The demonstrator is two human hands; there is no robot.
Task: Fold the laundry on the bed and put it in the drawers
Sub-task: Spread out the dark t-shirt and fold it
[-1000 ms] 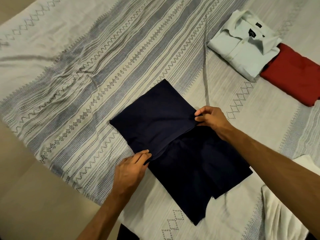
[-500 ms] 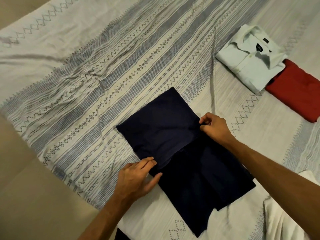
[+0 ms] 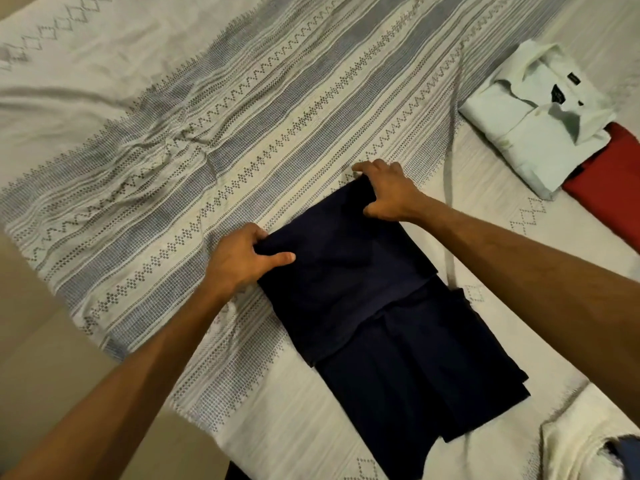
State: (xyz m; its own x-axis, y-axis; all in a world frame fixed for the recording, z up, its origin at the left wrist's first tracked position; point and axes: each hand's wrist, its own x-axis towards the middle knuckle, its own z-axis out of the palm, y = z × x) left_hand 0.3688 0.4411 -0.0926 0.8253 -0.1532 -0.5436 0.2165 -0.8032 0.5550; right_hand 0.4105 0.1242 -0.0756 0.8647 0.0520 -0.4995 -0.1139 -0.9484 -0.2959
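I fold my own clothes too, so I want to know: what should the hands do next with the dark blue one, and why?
Probably bring the far edge toward the person, over the near half. The left hand and right hand each grip a far corner of the navy garment, which lies only partly folded on the bedspread, longer than the folded white shirt and red garment.

Hands (image 3: 389,194) moved to navy garment's (image 3: 363,296) far corners.

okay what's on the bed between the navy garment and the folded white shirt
In the head view, only patterned bedspread lies between the navy garment and the folded white shirt, with a long crease running through it.
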